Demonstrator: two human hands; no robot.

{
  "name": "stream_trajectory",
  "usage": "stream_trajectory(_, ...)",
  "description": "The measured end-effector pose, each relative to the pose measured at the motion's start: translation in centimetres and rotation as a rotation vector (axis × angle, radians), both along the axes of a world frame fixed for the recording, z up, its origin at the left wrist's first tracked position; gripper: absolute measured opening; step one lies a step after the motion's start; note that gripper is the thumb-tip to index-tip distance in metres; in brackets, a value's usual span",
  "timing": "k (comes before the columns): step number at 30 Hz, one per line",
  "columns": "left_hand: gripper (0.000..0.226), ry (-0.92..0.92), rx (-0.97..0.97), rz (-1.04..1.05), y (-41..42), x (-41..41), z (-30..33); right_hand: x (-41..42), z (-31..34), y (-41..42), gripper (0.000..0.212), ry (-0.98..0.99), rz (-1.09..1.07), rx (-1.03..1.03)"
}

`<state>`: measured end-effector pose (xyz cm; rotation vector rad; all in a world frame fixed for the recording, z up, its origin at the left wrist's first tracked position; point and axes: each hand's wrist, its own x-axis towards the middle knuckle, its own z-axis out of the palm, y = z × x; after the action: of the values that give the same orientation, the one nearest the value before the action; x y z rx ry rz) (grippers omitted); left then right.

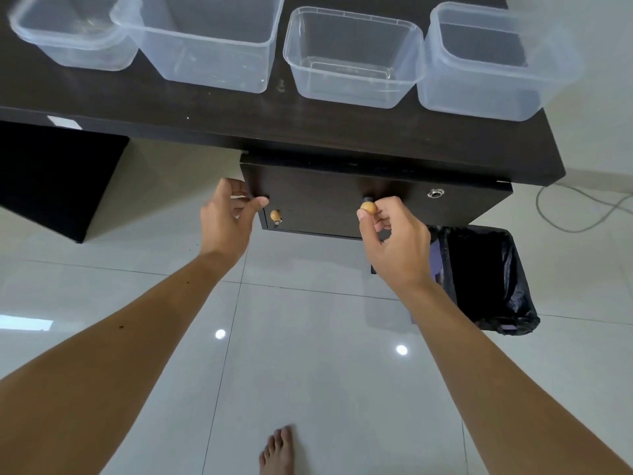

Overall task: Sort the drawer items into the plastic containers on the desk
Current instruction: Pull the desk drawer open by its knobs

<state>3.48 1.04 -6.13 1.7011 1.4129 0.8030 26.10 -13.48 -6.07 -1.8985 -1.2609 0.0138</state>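
Observation:
Several clear plastic containers stand in a row on the dark desk [212, 111]; the one right of centre [352, 56] is empty. Under the desk's front edge is a dark drawer [318, 197], shut or nearly so, with a keyhole [435, 193] at its right. My right hand [394, 241] pinches the drawer's round wooden knob [368, 208]. My left hand [226, 217] is at the drawer's left edge, fingers relaxed, thumb near the front face; I cannot tell whether it touches. A second wooden knob [275, 215] shows lower down between my hands. The drawer's contents are hidden.
A bin lined with a black bag [489, 279] stands on the floor right of the drawer. A grey cable [561, 214] loops on the floor at the far right. The floor is glossy white tile [308, 354]. My bare foot [279, 450] is at the bottom.

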Motion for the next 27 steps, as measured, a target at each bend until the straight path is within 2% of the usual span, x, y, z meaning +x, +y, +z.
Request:
stream_trajectory(7,0.023,-0.017,0.025,-0.022,-1.2,-1.2,0.1,-0.9,0.3,-1.7,0.02,0.025,0.003,0.006)
stream_trajectory(13,0.022,0.012,0.019,-0.033,-6.0,-4.1,0.3,-2.8,-0.4,-6.2,0.021,0.01,0.085,0.017)
stream_trajectory(19,0.021,-0.054,-0.005,-0.011,-9.7,-6.2,-0.8,-4.7,-0.9,-10.2,0.014,0.035,0.072,-0.012)
stream_trajectory(27,0.022,-0.065,-0.003,-0.015,-13.4,-8.4,-1.3,-6.6,-0.8,-14.2,0.016,-0.021,0.079,-0.009)
